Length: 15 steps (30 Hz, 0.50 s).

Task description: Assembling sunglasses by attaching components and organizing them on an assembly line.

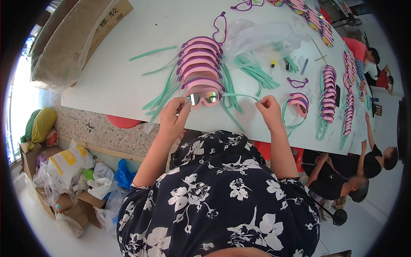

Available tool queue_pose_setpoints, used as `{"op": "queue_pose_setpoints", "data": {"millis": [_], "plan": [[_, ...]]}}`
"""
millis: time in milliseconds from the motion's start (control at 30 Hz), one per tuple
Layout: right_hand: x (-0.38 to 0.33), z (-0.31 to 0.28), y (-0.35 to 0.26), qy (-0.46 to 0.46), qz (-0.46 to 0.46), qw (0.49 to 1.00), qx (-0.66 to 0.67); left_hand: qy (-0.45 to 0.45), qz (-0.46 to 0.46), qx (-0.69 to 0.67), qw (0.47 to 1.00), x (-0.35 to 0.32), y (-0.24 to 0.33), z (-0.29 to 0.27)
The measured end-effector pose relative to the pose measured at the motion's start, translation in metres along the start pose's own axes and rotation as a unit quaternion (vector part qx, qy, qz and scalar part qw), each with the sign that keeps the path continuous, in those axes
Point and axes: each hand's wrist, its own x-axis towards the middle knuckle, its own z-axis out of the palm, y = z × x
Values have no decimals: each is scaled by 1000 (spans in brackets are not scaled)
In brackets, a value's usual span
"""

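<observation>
Near the table's front edge is a pair of pink goggles (209, 102) with a mirrored lens. My left hand (172, 115) is closed, its fingers pinching the left end of these goggles. From their right side a mint-green strap (240, 95) stretches sideways, and my right hand (270, 112) pinches its far end between thumb and fingertips. Directly behind lies a row of several pink and purple goggles (200, 60), nested one behind another. Loose green straps (162, 96) trail out on both sides of that row.
Purple frames (220, 29) and a clear plastic bag (261, 38) lie farther back. A yellow screwdriver (272, 65) sits beside green strap bundles (254, 73). More goggles (298, 103) are at right. A cardboard box (64, 43) stands at left; other people (342, 177) sit at right.
</observation>
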Motion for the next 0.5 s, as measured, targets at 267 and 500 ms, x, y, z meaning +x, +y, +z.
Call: {"op": "queue_pose_setpoints", "data": {"millis": [267, 500], "plan": [[13, -14, -46, 30, -145, 988, -51, 15, -52, -87, 995, 4, -5, -8], [2, 20, -108, -113, -212, 945, 223, -60, -66, -115, 989, 4, 22, 12]]}}
